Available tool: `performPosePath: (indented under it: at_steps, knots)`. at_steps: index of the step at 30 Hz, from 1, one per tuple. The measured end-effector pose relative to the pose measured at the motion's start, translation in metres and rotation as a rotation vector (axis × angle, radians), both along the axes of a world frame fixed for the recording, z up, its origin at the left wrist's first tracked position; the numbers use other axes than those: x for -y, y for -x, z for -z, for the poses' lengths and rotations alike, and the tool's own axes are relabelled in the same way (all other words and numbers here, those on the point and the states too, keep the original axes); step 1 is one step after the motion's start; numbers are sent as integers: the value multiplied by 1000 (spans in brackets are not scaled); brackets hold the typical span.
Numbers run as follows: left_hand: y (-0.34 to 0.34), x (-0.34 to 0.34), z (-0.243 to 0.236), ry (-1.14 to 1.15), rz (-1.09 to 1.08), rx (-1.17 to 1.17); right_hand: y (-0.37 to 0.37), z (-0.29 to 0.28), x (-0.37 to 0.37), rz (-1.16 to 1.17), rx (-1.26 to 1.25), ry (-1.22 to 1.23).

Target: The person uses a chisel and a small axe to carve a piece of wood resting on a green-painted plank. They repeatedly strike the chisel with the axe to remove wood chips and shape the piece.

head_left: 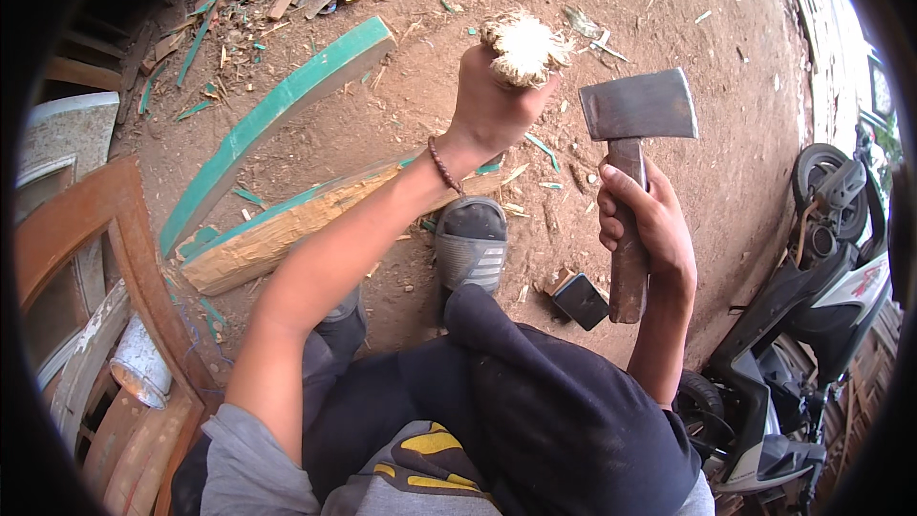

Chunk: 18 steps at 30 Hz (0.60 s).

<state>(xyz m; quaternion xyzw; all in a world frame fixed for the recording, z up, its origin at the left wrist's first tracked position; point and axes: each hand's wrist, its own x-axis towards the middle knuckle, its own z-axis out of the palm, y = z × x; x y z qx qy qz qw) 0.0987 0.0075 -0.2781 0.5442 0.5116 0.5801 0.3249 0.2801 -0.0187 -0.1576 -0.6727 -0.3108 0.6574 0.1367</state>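
Observation:
My left hand [489, 107] is closed round a piece of wood with a pale, mushroomed, frayed end [525, 50] that faces up. The rest of that piece is hidden below the fist. In my right hand [659, 215] is a hatchet, gripped by its dark wooden handle [627, 277], with its broad metal head [638, 107] uppermost. The two hands are apart, and the hatchet head is to the right of the frayed end. Beneath my left forearm lies a wooden beam [287, 234] with a rough-hewn pale face and some green paint.
A curved green-painted timber [277, 110] lies to the left of my sandalled foot [472, 244]. Chips litter the dirt. A dark rectangular block [581, 301] lies near the hatchet handle. Brown wooden frames [129, 220] and a white can [141, 363] stand left; a motorbike [812, 325] is right.

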Motion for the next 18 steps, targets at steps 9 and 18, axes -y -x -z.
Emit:
performPosePath:
  at_steps: [9,18]
  knots:
    - [5,-5,-19,-4,-70,109,22,-70,-36,-299,219,-185]
    - [7,-6,-25,-75,-34,146,89,-133,-103,-494,409,-496]
